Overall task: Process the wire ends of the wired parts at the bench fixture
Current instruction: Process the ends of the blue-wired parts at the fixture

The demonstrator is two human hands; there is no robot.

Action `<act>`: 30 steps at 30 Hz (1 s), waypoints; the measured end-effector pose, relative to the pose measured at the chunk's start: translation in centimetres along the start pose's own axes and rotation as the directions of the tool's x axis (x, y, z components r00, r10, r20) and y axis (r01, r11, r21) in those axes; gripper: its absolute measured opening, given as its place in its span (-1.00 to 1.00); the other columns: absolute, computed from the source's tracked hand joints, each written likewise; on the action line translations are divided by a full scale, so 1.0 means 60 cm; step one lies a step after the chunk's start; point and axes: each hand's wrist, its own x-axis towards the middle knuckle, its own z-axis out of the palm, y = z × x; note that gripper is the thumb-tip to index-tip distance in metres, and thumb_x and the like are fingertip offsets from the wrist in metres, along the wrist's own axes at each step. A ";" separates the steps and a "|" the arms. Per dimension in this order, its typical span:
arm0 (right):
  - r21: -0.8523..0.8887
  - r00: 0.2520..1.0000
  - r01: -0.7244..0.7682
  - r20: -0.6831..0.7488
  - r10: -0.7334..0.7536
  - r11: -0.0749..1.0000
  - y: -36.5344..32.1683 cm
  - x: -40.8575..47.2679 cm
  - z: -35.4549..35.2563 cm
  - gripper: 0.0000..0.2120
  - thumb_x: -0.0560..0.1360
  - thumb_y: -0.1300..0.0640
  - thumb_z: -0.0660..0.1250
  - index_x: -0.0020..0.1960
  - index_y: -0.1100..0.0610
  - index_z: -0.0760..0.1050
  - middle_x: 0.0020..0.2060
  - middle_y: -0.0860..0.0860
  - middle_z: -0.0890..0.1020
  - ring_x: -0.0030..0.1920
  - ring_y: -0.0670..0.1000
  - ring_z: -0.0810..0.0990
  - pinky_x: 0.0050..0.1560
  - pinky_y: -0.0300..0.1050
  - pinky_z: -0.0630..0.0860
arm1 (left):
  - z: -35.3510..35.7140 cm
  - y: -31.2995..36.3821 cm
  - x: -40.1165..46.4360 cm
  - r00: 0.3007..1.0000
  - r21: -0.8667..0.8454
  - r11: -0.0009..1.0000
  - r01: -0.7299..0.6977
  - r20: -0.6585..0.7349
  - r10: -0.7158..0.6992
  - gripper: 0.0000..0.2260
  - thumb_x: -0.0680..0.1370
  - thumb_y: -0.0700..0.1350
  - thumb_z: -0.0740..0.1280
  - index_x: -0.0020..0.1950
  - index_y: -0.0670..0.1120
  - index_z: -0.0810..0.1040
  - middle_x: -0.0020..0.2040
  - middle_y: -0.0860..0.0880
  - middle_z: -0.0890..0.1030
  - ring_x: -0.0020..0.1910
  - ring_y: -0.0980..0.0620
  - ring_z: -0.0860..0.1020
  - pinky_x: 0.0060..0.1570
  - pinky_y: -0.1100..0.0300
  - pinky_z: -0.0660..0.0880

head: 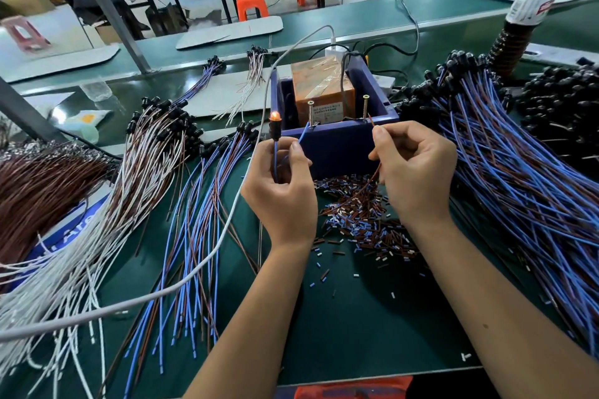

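The person is testing one wired lamp at the blue box, which sits mid-bench toward the far edge. The left hand pinches the blue wire between thumb and curled fingers, its tip up against the left screw. The right hand pinches the brown wire the same way, its tip reaching toward the right screw; whether it touches cannot be told. The lamp glows orange, so the check seems to pass.

The next move likely calls for lifting both tips off the screws and laying the part on the done pile to the left.

Room is tight: the untested heap crowds the right edge, cut sleeves lie under the wrists, and a grey cable crosses the left forearm's path. The near edge has bare mat.
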 end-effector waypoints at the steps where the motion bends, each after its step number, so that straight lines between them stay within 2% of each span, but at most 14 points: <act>1: 0.001 1.000 -0.005 -0.005 0.005 1.000 0.000 -0.001 -0.003 -0.84 0.61 0.10 0.41 -0.15 0.07 0.65 -0.38 -0.06 0.67 -0.47 -0.05 0.59 -0.36 -0.18 0.49 | 0.000 0.003 -0.001 1.000 -0.001 1.000 -0.011 -0.003 0.011 -0.86 0.60 -0.23 0.38 -0.15 -0.06 0.57 -0.34 0.03 0.62 -0.35 0.08 0.57 -0.24 0.31 0.46; 5: -0.048 0.999 -0.015 -0.046 0.013 0.999 -0.003 -0.004 -0.013 -0.82 0.62 0.10 0.40 -0.14 0.10 0.64 -0.38 -0.04 0.66 -0.43 -0.05 0.61 -0.34 -0.10 0.53 | 0.006 0.021 -0.013 0.998 -0.010 0.998 -0.065 0.010 0.065 -0.86 0.59 -0.26 0.38 -0.16 -0.11 0.57 -0.36 0.08 0.61 -0.39 0.01 0.52 -0.32 0.27 0.45; 8: -0.170 0.993 -0.005 -0.120 -0.016 0.985 -0.012 0.007 -0.035 -0.85 0.62 0.12 0.39 -0.08 0.15 0.67 -0.32 -0.06 0.68 -0.34 -0.08 0.64 -0.24 0.03 0.62 | 0.033 0.054 -0.027 0.997 -0.042 0.999 -0.025 0.070 0.028 -0.87 0.59 -0.22 0.39 -0.16 -0.08 0.59 -0.36 0.07 0.62 -0.39 -0.05 0.52 -0.36 0.21 0.45; 10: -0.257 0.981 0.022 -0.181 -0.070 0.966 -0.025 0.018 -0.059 -0.84 0.61 0.13 0.38 0.07 0.17 0.69 -0.22 -0.04 0.68 -0.32 -0.10 0.61 -0.20 0.04 0.61 | 0.063 0.081 -0.026 0.983 0.012 1.000 0.022 0.184 -0.023 -0.87 0.57 -0.18 0.40 -0.18 -0.05 0.62 -0.34 0.12 0.65 -0.38 0.08 0.56 -0.34 0.28 0.45; 12: -0.374 0.965 0.078 -0.206 -0.165 0.924 -0.043 0.025 -0.089 -0.71 0.62 0.11 0.34 0.31 0.14 0.61 -0.03 0.02 0.63 -0.30 0.00 0.55 -0.18 0.00 0.58 | 0.098 0.106 -0.019 0.945 0.065 0.994 0.091 0.308 -0.106 -0.86 0.56 -0.17 0.41 -0.20 -0.01 0.64 -0.33 0.17 0.68 -0.34 0.20 0.60 -0.26 0.31 0.51; 14: -0.512 0.934 0.152 -0.205 -0.292 0.845 -0.064 0.031 -0.126 -0.54 0.60 0.11 0.32 0.49 0.14 0.45 0.17 0.15 0.51 -0.09 0.07 0.52 -0.04 -0.06 0.54 | 0.135 0.131 -0.013 0.894 0.097 0.986 0.138 0.416 -0.167 -0.86 0.56 -0.16 0.42 -0.20 0.01 0.65 -0.31 0.15 0.70 -0.27 0.22 0.65 -0.13 0.24 0.59; 17: -0.713 0.891 0.255 -0.089 -0.444 0.653 -0.094 0.049 -0.182 -0.51 0.63 0.04 0.28 0.53 0.16 0.41 0.33 0.26 0.43 0.24 0.20 0.43 0.27 -0.04 0.33 | 0.187 0.181 -0.014 0.819 0.057 0.982 0.178 0.545 -0.180 -0.91 0.58 -0.12 0.43 -0.08 -0.03 0.73 -0.23 0.07 0.73 -0.19 0.15 0.68 -0.06 0.18 0.61; 19: -0.726 0.927 0.311 0.088 -0.365 0.614 -0.100 0.065 -0.206 -0.55 0.71 -0.03 0.14 0.52 0.14 0.42 0.34 0.15 0.53 0.34 0.21 0.44 0.41 0.08 0.29 | 0.222 0.215 -0.022 0.796 -0.066 0.953 0.296 0.569 -0.208 -0.89 0.61 -0.11 0.42 -0.05 -0.07 0.74 -0.20 0.06 0.73 -0.20 0.14 0.67 -0.07 0.21 0.58; 21: -0.569 0.940 0.335 0.257 -0.224 0.751 -0.103 0.075 -0.216 -0.62 0.75 0.02 0.06 0.44 0.13 0.48 0.13 0.01 0.64 0.18 0.06 0.55 0.32 0.22 0.40 | 0.251 0.247 -0.027 0.762 -0.178 0.873 0.454 0.585 -0.277 -0.88 0.63 -0.11 0.41 -0.03 -0.08 0.73 -0.17 0.02 0.73 -0.28 0.12 0.59 -0.09 0.18 0.53; 23: -0.387 0.943 0.247 0.306 -0.129 0.889 -0.106 0.078 -0.225 -0.71 0.76 0.05 0.07 0.05 0.04 0.55 -0.21 -0.15 0.57 -0.16 -0.11 0.49 -0.02 0.07 0.45 | 0.273 0.272 -0.028 0.692 -0.248 0.751 0.612 0.627 -0.357 -0.86 0.65 -0.12 0.38 0.08 -0.14 0.71 -0.06 -0.07 0.74 -0.41 0.14 0.45 -0.20 0.20 0.43; 25: -0.306 0.953 0.149 0.298 -0.054 0.940 -0.107 0.083 -0.242 -0.61 0.75 0.01 0.11 -0.23 0.01 0.47 -0.40 -0.14 0.51 -0.34 -0.16 0.43 -0.22 -0.08 0.38 | 0.289 0.285 -0.020 0.611 -0.284 0.617 0.734 0.674 -0.416 -0.81 0.67 -0.15 0.34 0.21 -0.20 0.65 -0.08 -0.12 0.70 -0.52 0.17 0.33 -0.47 0.30 0.32; 27: -0.292 0.952 0.080 0.307 0.014 0.953 -0.107 0.083 -0.263 -0.53 0.74 -0.08 0.11 -0.22 0.01 0.60 -0.33 -0.09 0.63 -0.29 -0.11 0.55 -0.17 -0.10 0.48 | 0.300 0.289 -0.008 0.542 -0.308 0.497 0.811 0.716 -0.441 -0.77 0.69 -0.17 0.29 0.29 -0.25 0.59 -0.17 -0.11 0.59 -0.60 0.17 0.27 -0.62 0.33 0.21; 28: -0.340 0.956 0.084 0.294 0.021 0.937 -0.105 0.084 -0.273 -0.51 0.73 -0.14 0.08 -0.14 -0.01 0.67 -0.19 -0.01 0.67 -0.14 -0.05 0.61 -0.02 -0.02 0.53 | 0.305 0.290 -0.003 0.518 -0.315 0.454 0.834 0.731 -0.444 -0.77 0.70 -0.17 0.27 0.28 -0.27 0.57 -0.19 -0.10 0.54 -0.63 0.18 0.26 -0.65 0.33 0.20; 30: -0.461 0.973 0.131 0.228 -0.025 0.877 -0.113 0.086 -0.286 -0.52 0.71 -0.21 0.04 -0.01 -0.10 0.70 0.09 0.01 0.64 0.20 0.00 0.58 0.31 0.08 0.45 | 0.312 0.292 0.003 0.485 -0.333 0.382 0.862 0.758 -0.436 -0.83 0.71 -0.16 0.25 0.17 -0.23 0.57 -0.21 -0.08 0.49 -0.64 0.19 0.25 -0.67 0.34 0.19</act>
